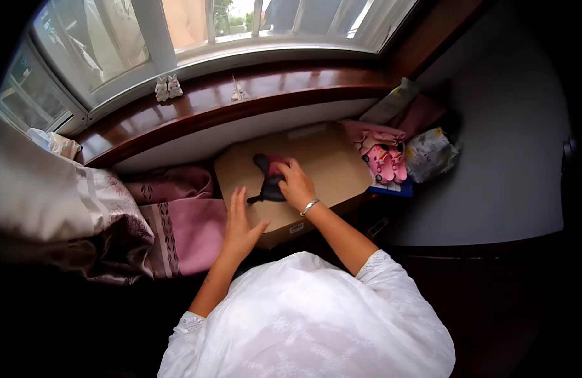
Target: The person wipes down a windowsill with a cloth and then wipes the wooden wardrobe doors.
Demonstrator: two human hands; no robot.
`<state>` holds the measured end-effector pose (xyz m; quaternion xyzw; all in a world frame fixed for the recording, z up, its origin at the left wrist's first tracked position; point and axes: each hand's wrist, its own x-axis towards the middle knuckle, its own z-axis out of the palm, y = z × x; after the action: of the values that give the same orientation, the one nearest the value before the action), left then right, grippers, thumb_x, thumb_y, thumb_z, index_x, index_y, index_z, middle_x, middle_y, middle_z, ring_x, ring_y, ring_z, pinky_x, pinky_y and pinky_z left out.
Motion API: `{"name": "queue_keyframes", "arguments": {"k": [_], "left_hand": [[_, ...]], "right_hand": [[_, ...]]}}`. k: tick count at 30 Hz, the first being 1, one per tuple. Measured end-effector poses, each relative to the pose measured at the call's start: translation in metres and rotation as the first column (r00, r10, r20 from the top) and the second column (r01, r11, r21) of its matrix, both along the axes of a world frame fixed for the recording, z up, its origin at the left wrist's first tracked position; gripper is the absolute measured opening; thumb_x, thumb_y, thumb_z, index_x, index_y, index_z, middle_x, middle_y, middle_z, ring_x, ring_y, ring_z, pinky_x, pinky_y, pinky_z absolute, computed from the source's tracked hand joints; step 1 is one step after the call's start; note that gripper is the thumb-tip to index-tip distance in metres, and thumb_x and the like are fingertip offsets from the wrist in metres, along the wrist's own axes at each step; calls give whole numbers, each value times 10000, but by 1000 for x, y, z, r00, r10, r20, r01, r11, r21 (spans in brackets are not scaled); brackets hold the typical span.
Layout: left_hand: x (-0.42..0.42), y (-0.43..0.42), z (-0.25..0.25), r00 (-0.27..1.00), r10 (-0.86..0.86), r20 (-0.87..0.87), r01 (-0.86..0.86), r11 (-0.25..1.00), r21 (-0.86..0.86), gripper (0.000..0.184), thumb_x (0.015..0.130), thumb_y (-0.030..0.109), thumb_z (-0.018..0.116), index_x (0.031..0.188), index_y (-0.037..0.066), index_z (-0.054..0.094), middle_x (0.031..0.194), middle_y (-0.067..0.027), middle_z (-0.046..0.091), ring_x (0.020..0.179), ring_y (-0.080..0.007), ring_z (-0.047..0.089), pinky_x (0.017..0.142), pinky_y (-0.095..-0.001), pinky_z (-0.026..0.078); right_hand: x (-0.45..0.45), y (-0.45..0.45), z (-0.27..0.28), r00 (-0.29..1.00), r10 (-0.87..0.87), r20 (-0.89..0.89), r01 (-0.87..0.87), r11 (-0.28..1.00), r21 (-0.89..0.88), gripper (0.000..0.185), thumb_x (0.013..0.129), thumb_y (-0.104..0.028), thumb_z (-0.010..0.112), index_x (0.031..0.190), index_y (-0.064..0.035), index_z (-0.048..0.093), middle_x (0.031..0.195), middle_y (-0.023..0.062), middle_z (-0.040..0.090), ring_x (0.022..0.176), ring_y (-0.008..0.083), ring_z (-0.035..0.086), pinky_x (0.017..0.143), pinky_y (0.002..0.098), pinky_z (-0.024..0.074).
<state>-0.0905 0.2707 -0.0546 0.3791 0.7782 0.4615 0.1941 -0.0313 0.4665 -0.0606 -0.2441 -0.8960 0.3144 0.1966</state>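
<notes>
A cardboard box lies in front of me with a small white label on its near side. On its top is a dark grey and pink item with a rounded flap and a thin tail; its kind I cannot make out. My right hand, a bracelet at its wrist, has its fingers curled and pressed together on the item's right side, partly hiding it. My left hand rests on the box's near left part, fingers stretched out and thumb apart, just left of the item.
Pink clogs sit right of the box, beside a patterned plastic package. Folded pink fabric and a pale curtain lie left. Rabbit figurines and a small ship model stand on the wooden sill.
</notes>
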Motion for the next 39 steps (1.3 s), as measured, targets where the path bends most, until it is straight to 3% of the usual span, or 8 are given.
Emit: {"name": "queue_keyframes", "arguments": {"k": [7,17,19,23,29,31,37,39], "left_hand": [[25,8,-16,978,-32,-205,-15,975,-221,1016,643,296,852,1449,48,287,1529,-237,185,1420,-398,190,1152,-471,199],[51,16,-10,972,116,-206,-176,936,-306,970,622,246,868,1434,127,351,1547,-174,187,1427,-369,193,1154,-471,218],[56,16,-12,955,171,-243,-237,932,-274,952,624,246,865,1424,128,362,1540,-171,212,1422,-369,208,1153,-472,222],[67,13,-4,903,158,-399,-274,928,-253,945,626,232,861,1420,102,365,1528,-180,243,1415,-370,223,1148,-468,220],[101,-19,-39,785,619,19,-619,785,5,475,791,90,733,1190,25,482,1258,-139,460,1186,-294,469,967,-389,429],[107,-23,-53,775,620,120,-622,783,-30,388,829,96,712,1137,14,491,1193,-121,464,1115,-251,499,927,-355,456],[119,-18,-55,604,641,474,-687,720,-98,395,875,155,687,1191,25,489,1258,-137,470,1139,-236,502,943,-351,449],[119,-15,-53,515,587,625,-650,743,-162,386,890,182,671,1199,35,491,1262,-144,489,1135,-239,518,937,-352,453]], "right_hand": [[60,17,15,878,465,116,-464,885,-32,460,711,-3,572,1124,-189,648,1212,104,562,1048,335,584,853,410,504],[105,163,-4,963,-225,149,177,943,281,447,730,-57,586,1175,-100,586,1228,149,514,1058,382,559,854,454,485],[90,145,-10,989,-77,129,32,948,316,434,729,-78,596,1162,-107,601,1242,145,516,1037,379,572,847,459,488],[83,97,-2,923,381,54,-369,917,-150,304,751,-135,611,1041,-53,650,995,161,639,912,363,617,786,421,501],[159,104,12,897,430,103,-264,707,-655,284,830,-260,630,927,2,682,864,223,671,794,361,640,739,377,491],[194,122,-14,719,483,499,-116,792,-599,264,850,-199,637,962,38,671,856,135,706,801,145,631,749,314,483],[240,123,-80,924,99,370,197,705,-681,469,813,-189,685,1201,48,570,1123,148,657,976,197,632,876,302,493],[236,123,-79,978,-3,207,186,445,-876,487,819,-162,686,1241,30,536,1144,124,644,1010,203,623,877,294,491]]}}
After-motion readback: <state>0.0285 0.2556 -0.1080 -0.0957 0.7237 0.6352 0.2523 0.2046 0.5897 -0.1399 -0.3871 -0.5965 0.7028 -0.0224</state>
